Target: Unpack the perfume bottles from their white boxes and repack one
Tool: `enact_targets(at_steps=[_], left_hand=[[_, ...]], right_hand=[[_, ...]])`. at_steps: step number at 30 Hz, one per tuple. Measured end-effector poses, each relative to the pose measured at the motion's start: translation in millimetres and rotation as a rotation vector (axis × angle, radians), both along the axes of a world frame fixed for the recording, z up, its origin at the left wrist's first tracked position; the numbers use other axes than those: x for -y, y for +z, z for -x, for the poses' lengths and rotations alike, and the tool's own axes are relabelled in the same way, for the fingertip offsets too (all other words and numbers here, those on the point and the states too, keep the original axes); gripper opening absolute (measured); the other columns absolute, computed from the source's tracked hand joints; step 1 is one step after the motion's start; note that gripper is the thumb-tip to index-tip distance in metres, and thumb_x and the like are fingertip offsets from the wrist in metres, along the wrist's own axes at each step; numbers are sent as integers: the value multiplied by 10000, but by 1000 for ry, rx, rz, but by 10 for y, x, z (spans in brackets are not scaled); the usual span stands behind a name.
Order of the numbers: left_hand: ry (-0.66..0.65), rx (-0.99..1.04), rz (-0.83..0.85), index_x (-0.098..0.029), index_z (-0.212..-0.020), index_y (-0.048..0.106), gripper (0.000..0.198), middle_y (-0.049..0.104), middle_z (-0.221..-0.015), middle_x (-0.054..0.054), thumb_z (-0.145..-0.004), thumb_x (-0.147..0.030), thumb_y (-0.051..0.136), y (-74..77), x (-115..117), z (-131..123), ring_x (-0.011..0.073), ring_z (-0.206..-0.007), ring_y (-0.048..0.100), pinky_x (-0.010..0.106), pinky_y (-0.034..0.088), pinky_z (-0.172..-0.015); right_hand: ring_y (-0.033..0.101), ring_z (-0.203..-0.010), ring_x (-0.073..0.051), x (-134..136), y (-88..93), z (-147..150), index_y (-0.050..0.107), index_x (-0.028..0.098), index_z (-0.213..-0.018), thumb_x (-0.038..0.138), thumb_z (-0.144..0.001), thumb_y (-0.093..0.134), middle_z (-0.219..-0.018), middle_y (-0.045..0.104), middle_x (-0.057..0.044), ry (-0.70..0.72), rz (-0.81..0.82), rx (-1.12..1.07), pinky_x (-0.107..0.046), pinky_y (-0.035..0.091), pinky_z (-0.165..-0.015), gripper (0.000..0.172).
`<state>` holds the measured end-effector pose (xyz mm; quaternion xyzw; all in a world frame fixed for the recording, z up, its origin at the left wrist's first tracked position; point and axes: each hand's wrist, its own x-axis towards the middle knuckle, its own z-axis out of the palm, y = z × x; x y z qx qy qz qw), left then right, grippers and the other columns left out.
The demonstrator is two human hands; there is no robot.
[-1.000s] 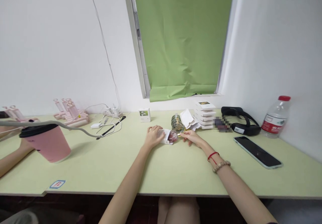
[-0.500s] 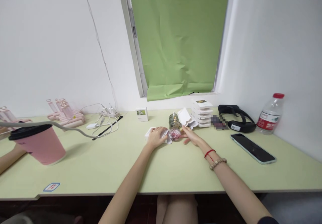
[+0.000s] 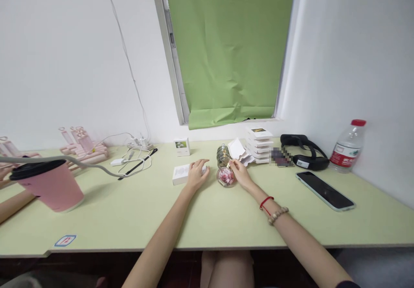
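My left hand (image 3: 196, 173) rests on the right end of a small white box (image 3: 181, 173) that lies flat on the pale green table (image 3: 210, 219), fingers curled over it. My right hand (image 3: 238, 173) pinches the small gold top of a round glass ball with a pink flower inside (image 3: 225, 176), which sits on the table between my hands. A second glass ball with greenish filling (image 3: 223, 155) stands just behind it.
At the back lie opened white packaging (image 3: 238, 150), a stack of white boxes (image 3: 259, 144), a small box (image 3: 182, 146) and cables (image 3: 132, 156). A black headset (image 3: 304, 158), phone (image 3: 325, 190) and water bottle (image 3: 347, 146) are at right. A pink cup (image 3: 48, 184) and another person's arm (image 3: 13, 204) are at left.
The pink glass ball has come out of the white box and now sits on the table. My left hand slid the box to the left, and my right hand followed the ball.
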<state>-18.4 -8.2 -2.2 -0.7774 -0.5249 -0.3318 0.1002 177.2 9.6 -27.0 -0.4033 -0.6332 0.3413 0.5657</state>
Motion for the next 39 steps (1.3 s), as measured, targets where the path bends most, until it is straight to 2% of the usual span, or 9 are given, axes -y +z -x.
enact_targets(at_steps=[2,5,8,11,14,18,22,30,39], left_hand=[[-106,-19,-6,-232,-1095,478,314,572,-1091,31,-815,-361,416,27,61,-97,173,-1018,504,329,307,-894],[-252,-70,25,-225,-1129,452,481,558,-1109,45,-735,-494,514,21,129,-267,194,-1028,493,330,307,-897],[-300,-70,64,-195,-1071,478,533,581,-1031,61,-681,-551,553,-37,138,-381,204,-978,516,333,323,-876],[-271,-71,101,-196,-1002,506,410,585,-1014,57,-722,-494,541,-90,111,-403,201,-962,520,332,326,-864],[-227,-92,145,-192,-989,498,302,577,-1028,52,-779,-409,498,-109,89,-388,198,-973,510,334,321,-871],[-183,-100,188,-189,-1072,447,321,562,-1067,61,-838,-405,406,-110,80,-390,196,-998,497,345,310,-891],[-168,-119,199,-208,-1132,429,327,556,-1101,59,-871,-388,350,-114,64,-400,187,-1024,489,343,311,-891],[-158,-58,275,-268,-1218,383,363,580,-1111,27,-889,-394,296,-108,59,-393,173,-1042,496,364,305,-903],[-111,-96,272,-251,-1277,336,413,593,-1100,45,-885,-378,321,-98,63,-404,172,-1038,504,345,308,-903]], right_hand=[[563,-703,-165,30,15,22,529,182,-727,509,-780,426,-705,589,-12,22,-39,23,-299,450,-708,347],[573,-760,-173,120,61,41,577,185,-878,477,-809,405,-828,626,-34,24,-129,107,-289,448,-703,346],[568,-838,-170,247,138,53,577,215,-999,434,-826,401,-980,613,-43,25,-250,233,-270,448,-707,329],[568,-827,-165,338,196,77,581,253,-1031,427,-804,440,-988,603,-34,38,-272,285,-257,455,-680,319],[562,-821,-185,348,192,116,599,250,-998,432,-715,553,-950,612,-38,-46,-239,242,-281,463,-698,340],[564,-817,-194,286,130,142,607,225,-972,424,-711,549,-929,621,-49,-174,-213,199,-317,455,-762,333],[584,-794,-194,202,82,124,608,213,-966,415,-709,551,-914,630,-57,-234,-178,132,-309,476,-723,331],[598,-808,-199,121,40,114,609,200,-978,382,-725,537,-933,643,-62,-226,-158,116,-322,496,-721,319],[546,-990,-200,132,38,93,564,266,-1105,338,-761,498,-1111,594,-28,-141,-164,101,-343,446,-856,358]])
